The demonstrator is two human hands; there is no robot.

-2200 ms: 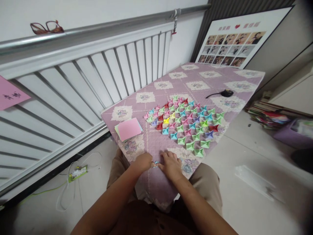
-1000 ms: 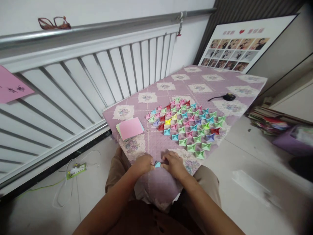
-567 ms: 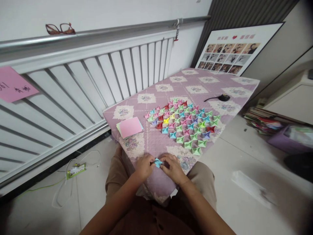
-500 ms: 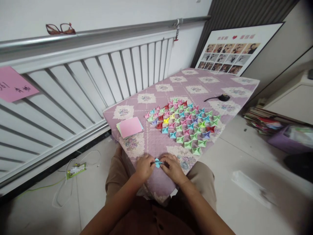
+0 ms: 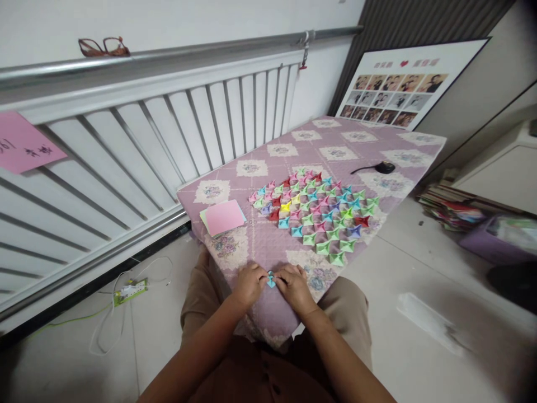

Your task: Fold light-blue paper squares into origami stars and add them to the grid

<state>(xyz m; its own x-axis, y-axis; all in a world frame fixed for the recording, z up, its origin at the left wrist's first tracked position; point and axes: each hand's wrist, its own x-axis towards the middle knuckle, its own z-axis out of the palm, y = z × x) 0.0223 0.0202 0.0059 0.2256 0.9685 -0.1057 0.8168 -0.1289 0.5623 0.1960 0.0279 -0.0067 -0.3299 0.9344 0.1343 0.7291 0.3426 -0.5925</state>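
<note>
Between my two hands, close to the table's near corner, is a small light-blue folded paper piece [image 5: 271, 281]. My left hand [image 5: 250, 284] pinches its left side. On the right side my right hand [image 5: 295, 284] grips it with thumb and finger. Beyond my hands, rows of small folded paper pieces [image 5: 321, 226] in green, pink, blue, red and yellow cover the middle of the table. To the left of them lies a stack of coloured paper sheets [image 5: 225, 218], pink on top.
A patterned purple tablecloth [image 5: 262, 245] covers the table. A black object with a cord [image 5: 384, 167] lies at the right. Behind stand a white radiator [image 5: 168, 134] and a photo board [image 5: 390, 84]. Glasses [image 5: 104, 48] rest on the pipe; a power strip [image 5: 131, 291] is on the floor.
My fingers have moved slightly closer together on the light-blue paper piece, which now looks narrower and more folded. The rows of pieces and the paper stack stay put.
</note>
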